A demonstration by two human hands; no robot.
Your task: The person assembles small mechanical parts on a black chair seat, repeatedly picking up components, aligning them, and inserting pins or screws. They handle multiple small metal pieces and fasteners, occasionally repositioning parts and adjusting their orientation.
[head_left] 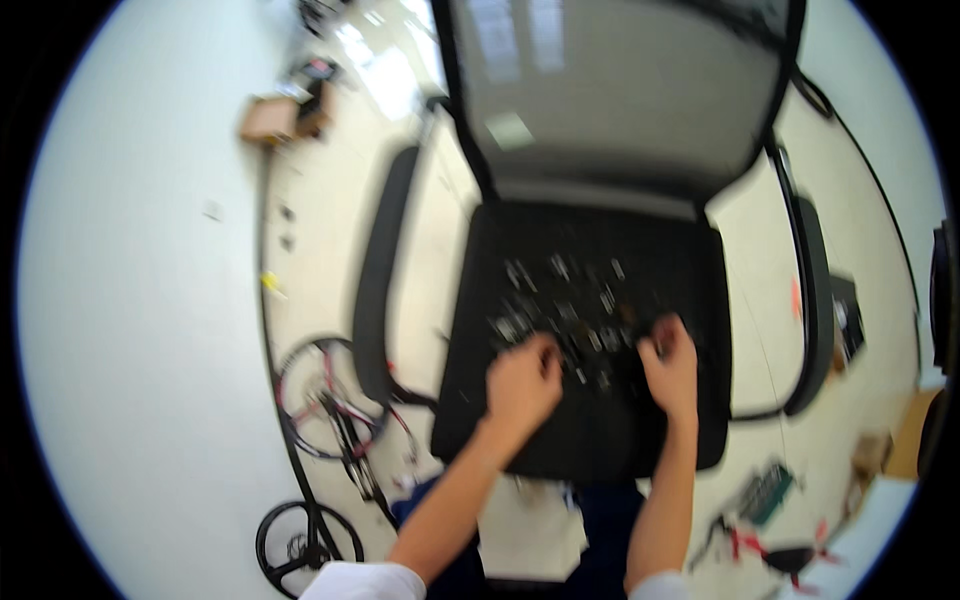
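Small metal parts [565,312], several of them silvery and too blurred to name, lie scattered over the black seat [580,440] of an office chair. Over the left part of this scatter is my left hand [522,382], its fingers curled toward the thumb. My right hand [674,372] hovers by the scatter's right edge, thumb and fingers bent together. Whatever either hand pinches is hidden or too small to make out.
A mesh backrest [620,100] rises beyond the seat, between a left armrest [385,270] and a right armrest [812,300]. On the floor are a spoked wheel [325,398], a black three-spoke wheel [268,540], a cardboard box [270,120] and a green item [768,495].
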